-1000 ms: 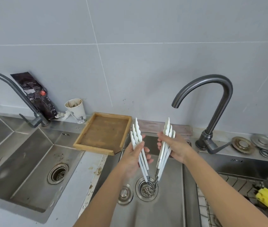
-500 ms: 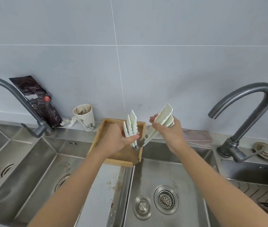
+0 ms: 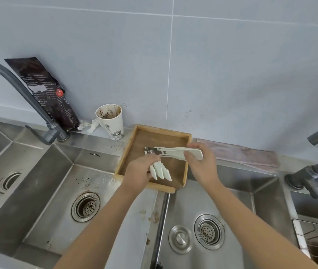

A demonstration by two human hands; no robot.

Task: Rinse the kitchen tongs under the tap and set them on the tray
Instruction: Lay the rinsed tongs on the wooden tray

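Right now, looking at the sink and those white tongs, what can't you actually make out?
Head view only:
- Metal ends of the left hand's tongs: hidden by that hand.
- Whether the right hand's tongs touch the tray: unclear.
- Right tap spout: cut off by the edge.
- Wetness: too fine.

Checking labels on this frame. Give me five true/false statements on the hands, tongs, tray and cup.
1. Both hands hold tongs over the tray. True: left hand, right hand.
2. The right hand's tongs stand upright. False: they lie about level.
3. The cup stands left of the tray. True.
4. The cup is clean inside. False: brown residue coats it.
5. The left hand's tongs lie released on the tray. False: fingers grip them.
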